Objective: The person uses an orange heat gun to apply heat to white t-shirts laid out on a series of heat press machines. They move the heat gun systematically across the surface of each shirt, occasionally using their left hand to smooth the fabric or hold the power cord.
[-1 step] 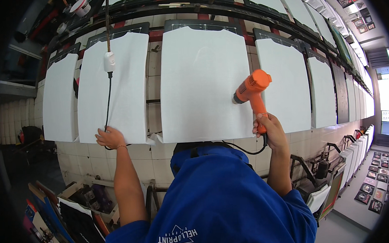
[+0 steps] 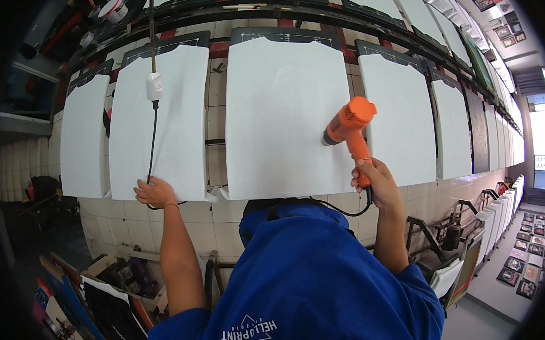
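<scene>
heat gun (image 2: pixel 348 127) rises above the gripping right hand (image 2: pixel 373 178) – nozzle leftward.

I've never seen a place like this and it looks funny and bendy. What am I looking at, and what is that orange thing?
The picture comes from a small camera worn on a person's head, looking down at their own arms. Its wide lens bends straight edges, so nothing is really curved. The blue cloth at the bottom is the person's shirt. In front lies a long row of flat boards, each covered with a white shirt-shaped cloth. The right hand holds an orange pistol-shaped heat gun, its nozzle pointing at the middle white cloth. The left hand rests at the bottom edge of the neighbouring white cloth, where a thin black cable hangs down from a small white plug block.
</scene>
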A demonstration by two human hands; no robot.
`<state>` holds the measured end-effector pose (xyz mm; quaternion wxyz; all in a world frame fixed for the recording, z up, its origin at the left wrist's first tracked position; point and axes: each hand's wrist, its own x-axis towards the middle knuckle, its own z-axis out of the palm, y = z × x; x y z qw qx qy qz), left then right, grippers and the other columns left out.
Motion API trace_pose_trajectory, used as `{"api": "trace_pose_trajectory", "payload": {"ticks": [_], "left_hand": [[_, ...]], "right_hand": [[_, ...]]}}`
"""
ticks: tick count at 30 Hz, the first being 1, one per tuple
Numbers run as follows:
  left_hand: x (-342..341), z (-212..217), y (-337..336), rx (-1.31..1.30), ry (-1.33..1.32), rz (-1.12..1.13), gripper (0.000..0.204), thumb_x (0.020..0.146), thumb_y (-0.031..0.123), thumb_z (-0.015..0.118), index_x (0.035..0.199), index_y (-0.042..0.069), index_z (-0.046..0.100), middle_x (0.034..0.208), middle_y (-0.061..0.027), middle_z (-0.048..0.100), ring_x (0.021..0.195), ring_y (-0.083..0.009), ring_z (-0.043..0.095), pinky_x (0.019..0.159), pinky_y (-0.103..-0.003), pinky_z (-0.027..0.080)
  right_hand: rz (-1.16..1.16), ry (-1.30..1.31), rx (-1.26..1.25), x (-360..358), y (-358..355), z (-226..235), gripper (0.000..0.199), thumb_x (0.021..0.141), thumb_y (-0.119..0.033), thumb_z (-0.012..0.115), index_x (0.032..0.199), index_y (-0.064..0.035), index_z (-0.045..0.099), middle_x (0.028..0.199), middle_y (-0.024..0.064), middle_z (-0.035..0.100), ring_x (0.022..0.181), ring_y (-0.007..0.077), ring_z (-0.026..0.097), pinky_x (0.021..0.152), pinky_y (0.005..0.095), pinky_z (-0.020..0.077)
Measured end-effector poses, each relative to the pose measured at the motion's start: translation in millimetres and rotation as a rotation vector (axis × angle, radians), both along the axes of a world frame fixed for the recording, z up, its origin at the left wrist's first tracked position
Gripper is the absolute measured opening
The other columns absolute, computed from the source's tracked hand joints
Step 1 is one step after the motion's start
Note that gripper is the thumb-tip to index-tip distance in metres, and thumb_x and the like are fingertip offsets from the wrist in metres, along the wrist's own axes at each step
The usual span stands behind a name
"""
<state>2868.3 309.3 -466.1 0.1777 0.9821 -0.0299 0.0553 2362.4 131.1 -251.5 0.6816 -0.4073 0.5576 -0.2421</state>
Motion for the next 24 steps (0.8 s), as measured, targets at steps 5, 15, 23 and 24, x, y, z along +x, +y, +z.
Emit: {"api": "trace_pose_trajectory", "payload": {"ticks": [5, 15, 23, 24], "left_hand": [[3.2, -2.5, 1.8, -0.01, 0.002, -0.011, 0.052, 0.099, 0.034, 0.043, 0.144, 0.006, 0.042, 0.155, -0.0232, 0.027, 0.144, -0.0429, 0.019, 0.112, -0.053, 0.034], [0.6, 0.2, 0.0, -0.009, 0.0, 0.006, 0.051, 0.099, 0.034, 0.044, 0.143, 0.006, 0.043, 0.154, -0.0231, 0.028, 0.144, -0.0426, 0.02, 0.111, -0.054, 0.035], [0.4, -1.1, 1.1, -0.014, -0.011, -0.004, 0.052, 0.099, 0.034, 0.043, 0.143, 0.007, 0.042, 0.154, -0.0232, 0.028, 0.143, -0.0424, 0.02, 0.112, -0.053, 0.035], [1.1, -2.0, 1.2, -0.009, -0.011, -0.005, 0.052, 0.099, 0.034, 0.043, 0.143, 0.007, 0.042, 0.154, -0.0231, 0.028, 0.144, -0.0423, 0.02, 0.111, -0.053, 0.035]], "right_hand": [[0.159, -0.031, 0.046, 44.3, 3.5, -0.1, 0.034, 0.096, -0.032, 0.061, 0.107, -0.0007, 0.054, 0.079, 0.0043, 0.06, 0.068, 0.0126, 0.064, 0.054, 0.0241, 0.0492], [0.464, -0.151, 0.109, 125.1, 5.1, -3.7, 0.033, 0.096, -0.032, 0.06, 0.106, -0.0012, 0.053, 0.081, 0.0031, 0.058, 0.071, 0.0124, 0.063, 0.058, 0.0263, 0.0487], [0.436, -0.089, 0.107, 116.0, 3.6, -4.9, 0.032, 0.096, -0.031, 0.059, 0.107, -0.0009, 0.053, 0.081, 0.0041, 0.06, 0.071, 0.0132, 0.064, 0.057, 0.0272, 0.0494], [0.41, -0.084, 0.106, 107.4, 3.6, -4.2, 0.032, 0.096, -0.03, 0.059, 0.107, -0.001, 0.053, 0.08, 0.0041, 0.06, 0.07, 0.013, 0.063, 0.056, 0.0271, 0.0494]]}}
